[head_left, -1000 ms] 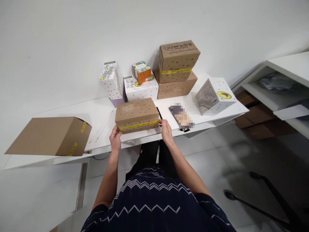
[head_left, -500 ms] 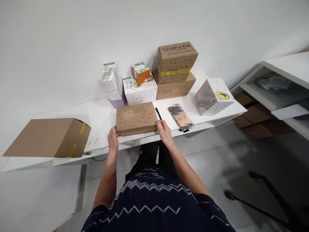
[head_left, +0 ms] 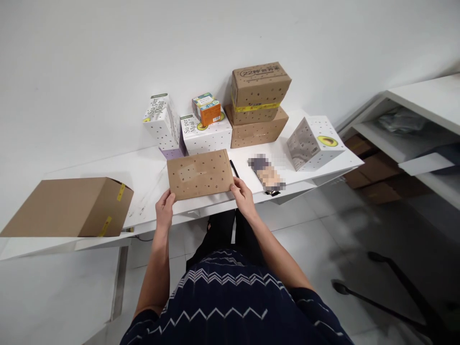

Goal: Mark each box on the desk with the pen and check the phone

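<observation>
A brown cardboard box point(head_left: 201, 175) printed with small dark marks is between my hands at the table's front edge, its top face turned toward me. My left hand point(head_left: 165, 209) grips its near left corner, thumb on top and fingers underneath. At the near right corner, my right hand point(head_left: 244, 197) is closed on the box in the same way. A black pen point(head_left: 234, 168) lies just beyond my right hand. To the right of it rests a blurred-out flat object point(head_left: 266, 173).
The white table point(head_left: 147, 165) runs along the wall. A larger cardboard box point(head_left: 64, 206) lies at left. Behind stand white avocado-print boxes point(head_left: 206, 139), a small orange box point(head_left: 210, 115) and two stacked cartons point(head_left: 260, 91). Another white box point(head_left: 316, 143) stands at right, near a shelf unit point(head_left: 413, 100).
The cardboard box has tilted up, so its top faces me more and its taped front side no longer shows. Both hands have shifted their hold on its near corners.
</observation>
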`<state>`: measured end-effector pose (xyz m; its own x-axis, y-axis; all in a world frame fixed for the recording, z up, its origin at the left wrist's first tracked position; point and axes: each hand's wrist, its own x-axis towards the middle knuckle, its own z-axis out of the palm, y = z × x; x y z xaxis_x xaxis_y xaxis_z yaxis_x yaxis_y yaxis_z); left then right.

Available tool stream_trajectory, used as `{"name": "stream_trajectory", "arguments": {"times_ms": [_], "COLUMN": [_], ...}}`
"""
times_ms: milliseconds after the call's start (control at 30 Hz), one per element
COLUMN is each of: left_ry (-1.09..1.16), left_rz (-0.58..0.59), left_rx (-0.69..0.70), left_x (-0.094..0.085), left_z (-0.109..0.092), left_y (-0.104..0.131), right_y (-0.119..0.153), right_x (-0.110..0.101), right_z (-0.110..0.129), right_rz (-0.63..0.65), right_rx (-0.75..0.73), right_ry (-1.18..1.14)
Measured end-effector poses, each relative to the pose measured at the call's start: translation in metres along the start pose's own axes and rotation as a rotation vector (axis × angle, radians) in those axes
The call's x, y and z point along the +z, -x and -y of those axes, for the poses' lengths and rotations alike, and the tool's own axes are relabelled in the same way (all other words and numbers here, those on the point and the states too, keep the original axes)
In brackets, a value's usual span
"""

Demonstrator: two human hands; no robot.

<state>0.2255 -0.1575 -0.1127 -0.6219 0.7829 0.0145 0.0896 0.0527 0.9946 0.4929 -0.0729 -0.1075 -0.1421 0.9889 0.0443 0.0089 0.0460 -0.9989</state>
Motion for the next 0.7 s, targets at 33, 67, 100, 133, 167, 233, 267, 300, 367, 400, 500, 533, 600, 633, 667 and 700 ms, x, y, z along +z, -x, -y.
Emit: {"name": "stream_trajectory", "arguments": {"times_ms": [33,67,100,133,167,233,267,300,367,400,500,533,600,633,667,700], "left_ry": [0.007,0.010,0.009,0.005,0.002,-0.003,-0.005,-0.009,-0.021,-0.028,-0.040,-0.040,-0.042,-0.046,-0.053,-0.062], "left_rz": [0.009,0.021,0.036,0.050,0.061,0.074,0.076,0.073,0.072,0.074,0.087,0.094,0.102,0.106,0.110,0.114], "left_rx": [0.026,0.051,0.069,0.077,0.076,0.060,0.050,0.043,0.033,0.030,0.021,0.017,0.014,0.014,0.014,0.017], "left_x": [0.000,-0.001,-0.001,0.000,0.000,0.002,0.002,0.003,0.004,0.004,0.006,0.006,0.005,0.005,0.005,0.004], "left_z": [-0.002,-0.004,-0.005,-0.005,-0.004,0.001,0.005,0.009,0.016,0.019,0.021,0.021,0.021,0.021,0.021,0.022], "left_y": [0.000,0.001,0.001,0.002,0.002,0.004,0.005,0.006,0.009,0.011,0.016,0.017,0.019,0.019,0.018,0.018], "right_y": [-0.002,-0.004,-0.006,-0.008,-0.009,-0.011,-0.010,-0.009,-0.007,-0.005,-0.003,-0.003,-0.003,-0.004,-0.004,-0.004], "right_x": [0.000,0.001,0.001,0.001,0.002,0.002,0.003,0.003,0.003,0.003,0.001,0.001,-0.001,-0.002,-0.002,-0.003], "right_z": [-0.002,-0.004,-0.007,-0.011,-0.014,-0.022,-0.026,-0.031,-0.039,-0.043,-0.051,-0.052,-0.053,-0.052,-0.051,-0.051], "right_rz": [0.010,0.015,0.016,0.015,0.013,0.008,0.003,-0.004,-0.021,-0.031,-0.056,-0.058,-0.054,-0.049,-0.043,-0.038], "right_rx": [-0.020,-0.037,-0.051,-0.060,-0.064,-0.062,-0.057,-0.050,-0.036,-0.034,-0.052,-0.063,-0.078,-0.082,-0.085,-0.086], "right_ry": [-0.012,-0.022,-0.031,-0.039,-0.045,-0.044,-0.038,-0.028,-0.004,0.012,0.095,0.129,0.180,0.193,0.200,0.202]}}
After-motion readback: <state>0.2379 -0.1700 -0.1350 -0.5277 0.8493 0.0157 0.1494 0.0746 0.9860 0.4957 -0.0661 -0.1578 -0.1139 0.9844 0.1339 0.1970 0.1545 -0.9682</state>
